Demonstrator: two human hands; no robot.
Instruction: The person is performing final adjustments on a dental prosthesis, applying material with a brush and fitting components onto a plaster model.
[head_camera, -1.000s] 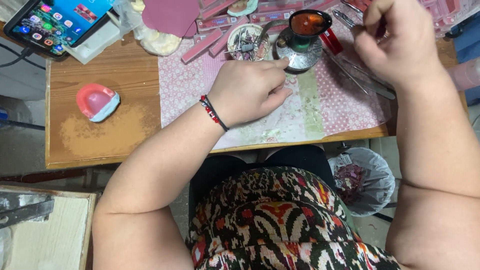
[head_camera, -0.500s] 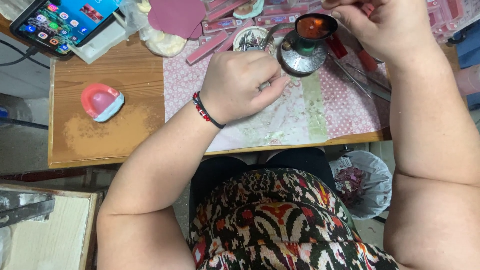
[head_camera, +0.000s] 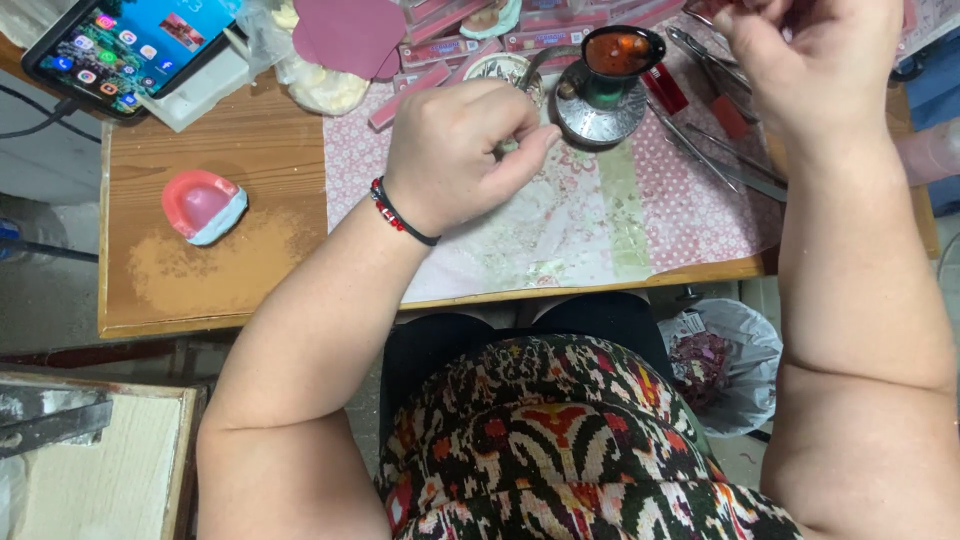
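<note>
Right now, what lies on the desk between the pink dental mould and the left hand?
In the head view, between the pink dental mould and the left hand lies bare wooden desk, then the patterned mat's edge.

wax model (head_camera: 203, 205): pink, pale blue | mat (head_camera: 600, 215): pink dotted, green floral | bracelet (head_camera: 398, 213): red-black | desk (head_camera: 215, 165): brown

Burner (head_camera: 605, 85) on mat (head_camera: 620, 210), between hands.

One phone (head_camera: 125, 45), one burner (head_camera: 605, 85), two hands (head_camera: 455, 150)
</note>
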